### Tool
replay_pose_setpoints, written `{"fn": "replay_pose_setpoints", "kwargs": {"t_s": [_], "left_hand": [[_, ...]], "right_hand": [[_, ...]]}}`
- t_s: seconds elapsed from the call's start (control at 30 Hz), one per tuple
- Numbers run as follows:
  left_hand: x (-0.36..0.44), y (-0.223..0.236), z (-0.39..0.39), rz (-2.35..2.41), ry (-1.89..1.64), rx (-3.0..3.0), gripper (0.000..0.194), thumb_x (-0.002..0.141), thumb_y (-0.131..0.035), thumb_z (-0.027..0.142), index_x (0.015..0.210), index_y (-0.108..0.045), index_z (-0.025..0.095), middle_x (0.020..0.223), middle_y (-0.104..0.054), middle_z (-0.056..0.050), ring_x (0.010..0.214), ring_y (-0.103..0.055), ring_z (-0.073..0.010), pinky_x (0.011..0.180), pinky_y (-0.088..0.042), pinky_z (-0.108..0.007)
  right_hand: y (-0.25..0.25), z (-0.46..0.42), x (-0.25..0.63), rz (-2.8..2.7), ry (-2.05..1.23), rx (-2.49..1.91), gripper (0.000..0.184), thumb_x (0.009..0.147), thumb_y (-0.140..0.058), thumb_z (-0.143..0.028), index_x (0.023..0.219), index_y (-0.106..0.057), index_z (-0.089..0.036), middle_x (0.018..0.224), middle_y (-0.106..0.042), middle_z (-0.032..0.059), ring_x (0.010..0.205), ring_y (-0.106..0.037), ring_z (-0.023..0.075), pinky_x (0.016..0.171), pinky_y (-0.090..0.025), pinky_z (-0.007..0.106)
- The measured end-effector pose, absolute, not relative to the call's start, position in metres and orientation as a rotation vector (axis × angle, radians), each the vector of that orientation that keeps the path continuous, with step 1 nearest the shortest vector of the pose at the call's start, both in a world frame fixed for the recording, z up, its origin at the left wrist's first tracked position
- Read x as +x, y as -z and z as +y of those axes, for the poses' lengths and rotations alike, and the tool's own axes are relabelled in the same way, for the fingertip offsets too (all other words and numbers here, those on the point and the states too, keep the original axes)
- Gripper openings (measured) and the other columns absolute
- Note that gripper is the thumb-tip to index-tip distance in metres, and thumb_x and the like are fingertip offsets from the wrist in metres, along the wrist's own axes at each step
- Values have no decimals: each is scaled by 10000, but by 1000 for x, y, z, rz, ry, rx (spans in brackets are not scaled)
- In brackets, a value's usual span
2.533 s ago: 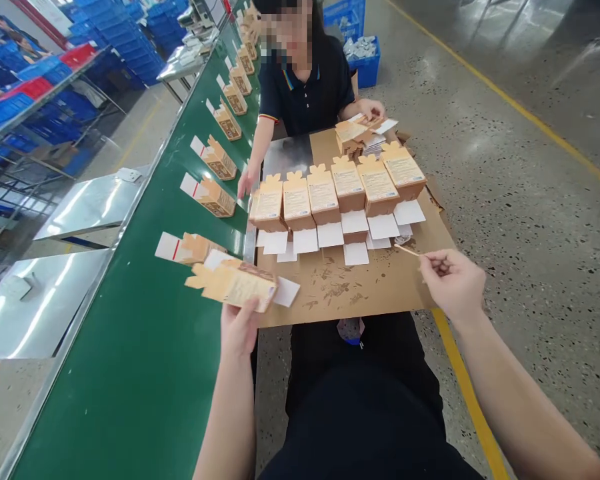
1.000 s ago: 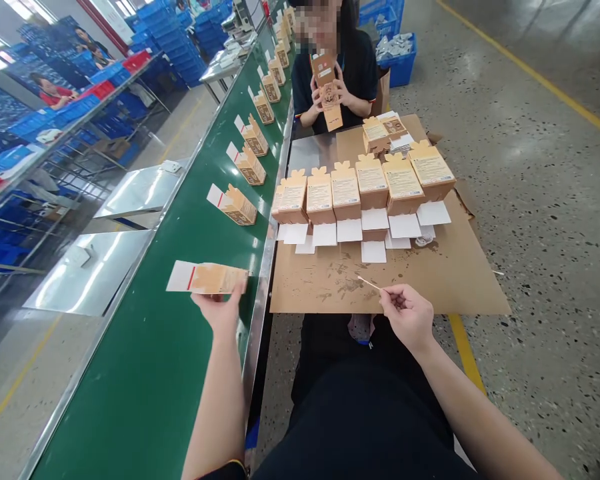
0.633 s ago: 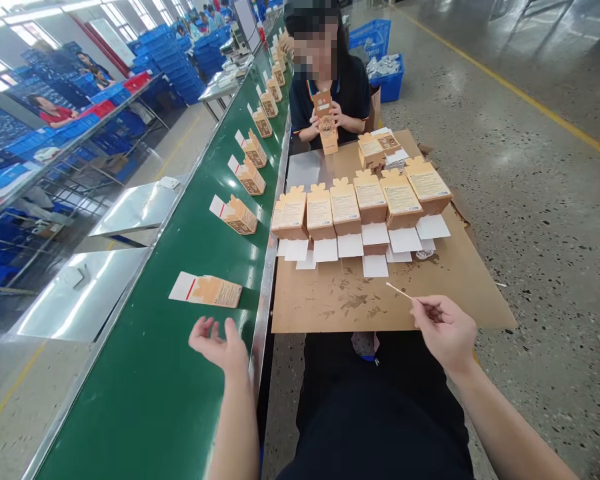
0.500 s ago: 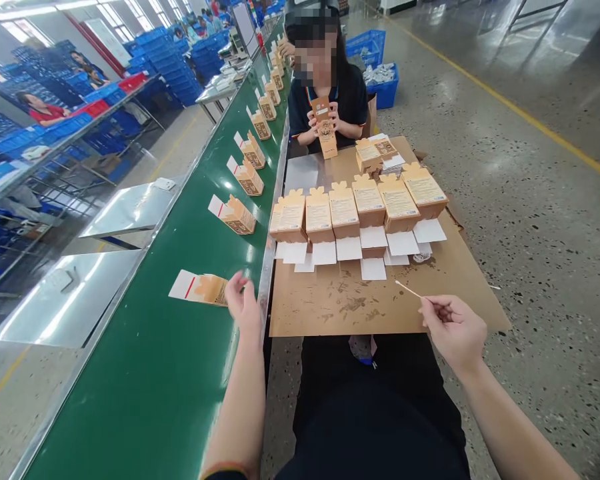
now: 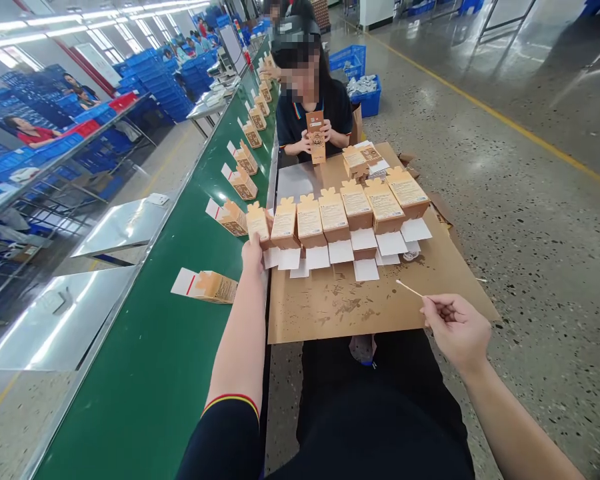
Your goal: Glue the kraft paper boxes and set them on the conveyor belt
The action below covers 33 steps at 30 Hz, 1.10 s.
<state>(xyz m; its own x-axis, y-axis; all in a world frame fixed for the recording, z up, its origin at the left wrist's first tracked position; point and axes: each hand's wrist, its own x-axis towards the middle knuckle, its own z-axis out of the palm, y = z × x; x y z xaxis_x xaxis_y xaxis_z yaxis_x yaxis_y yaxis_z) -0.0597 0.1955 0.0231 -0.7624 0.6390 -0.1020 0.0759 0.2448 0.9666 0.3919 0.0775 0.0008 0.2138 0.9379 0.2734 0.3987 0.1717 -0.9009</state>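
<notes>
My left hand is closed around the lower part of a tan carton at the left end of the row, with some of its fingers hidden behind it. My right hand pinches the stick of a cotton swab, its white tip pointing left over the brown board. Several similar cartons lie side by side on the board, white flaps toward me. On the green conveyor belt, another carton lies near my left forearm.
Farther along the belt stand several cartons in a line. Across the board a co-worker holds a carton in both hands. Flat cartons are stacked at the board's far end. Blue crates sit on the floor behind.
My left hand has moved from the carton on the belt up to the row's leftmost carton and taken hold of it, shifting it left. My right hand keeps the swab nearly still.
</notes>
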Motion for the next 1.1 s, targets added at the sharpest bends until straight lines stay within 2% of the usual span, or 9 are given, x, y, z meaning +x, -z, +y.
{"fn": "replay_pose_setpoints", "kwargs": {"t_s": [0.1,0.2,0.27,0.37,0.53,0.63,0.8,0.93,1.1], "left_hand": [[-64,-31,152,1945,-1699,585,467,929,-753,528,1239,-683,186,1326,-763,-199,1241,-760,-337,995,-645,-483],[-60,-38,87,1698,-1907,641,676,756,-954,476,1343,-683,279,1475,-734,-142,1374,-716,-354,1063,-642,-492],[-48,-38,45,1586,-1906,674,781,690,-1015,469,1386,-699,311,1537,-713,-113,1450,-673,-374,1151,-610,-517],[-14,-27,5,1532,-1762,605,831,695,-1034,504,1429,-704,301,1577,-695,-114,1494,-643,-396,1254,-541,-563],[37,9,2,1628,-1672,564,878,657,-1081,520,1405,-694,273,1530,-715,-155,1519,-627,-392,1317,-463,-584],[45,24,7,1693,-1650,589,884,641,-1079,573,1370,-699,245,1437,-753,-178,1449,-680,-396,1290,-488,-600],[46,30,6,1762,-1659,630,881,631,-1070,595,1337,-690,229,1351,-780,-180,1348,-737,-396,1224,-545,-599],[56,30,5,1764,-1672,732,875,670,-1042,597,1358,-651,225,1349,-773,-174,1302,-764,-373,1191,-578,-558],[74,31,-5,1976,-1534,947,879,708,-1019,516,1405,-576,215,1363,-722,-178,1301,-752,-366,1128,-616,-536]], "right_hand": [[-4,75,392,-1373,-636,-1392,511,982,-747,-734,874,-781,-236,675,-749,59,494,-664,193,517,-612,345],[-9,63,390,-1386,-643,-1373,441,1011,-756,-659,881,-786,-239,678,-754,58,486,-659,191,520,-612,345],[-10,53,385,-1439,-673,-1349,372,1038,-749,-584,888,-794,-247,685,-757,47,497,-665,186,526,-607,330],[-4,42,363,-1578,-757,-1229,296,1072,-717,-460,876,-787,-251,678,-740,23,523,-665,165,525,-579,286],[27,39,301,-1778,-900,-1049,279,1096,-614,-342,850,-707,-250,706,-714,11,566,-635,146,569,-556,268],[46,39,275,-1915,-921,-975,249,1084,-565,-268,850,-646,-251,723,-688,10,610,-636,154,605,-534,275],[58,46,267,-2112,-914,-951,256,1043,-556,-187,800,-527,-261,689,-608,-12,584,-572,155,567,-439,282],[54,58,275,-1998,-939,-1043,216,1035,-569,-206,826,-565,-260,728,-664,3,629,-629,165,598,-495,275],[45,64,294,-1711,-982,-1099,212,1050,-622,-330,857,-665,-253,721,-699,7,599,-649,157,618,-574,278]]}}
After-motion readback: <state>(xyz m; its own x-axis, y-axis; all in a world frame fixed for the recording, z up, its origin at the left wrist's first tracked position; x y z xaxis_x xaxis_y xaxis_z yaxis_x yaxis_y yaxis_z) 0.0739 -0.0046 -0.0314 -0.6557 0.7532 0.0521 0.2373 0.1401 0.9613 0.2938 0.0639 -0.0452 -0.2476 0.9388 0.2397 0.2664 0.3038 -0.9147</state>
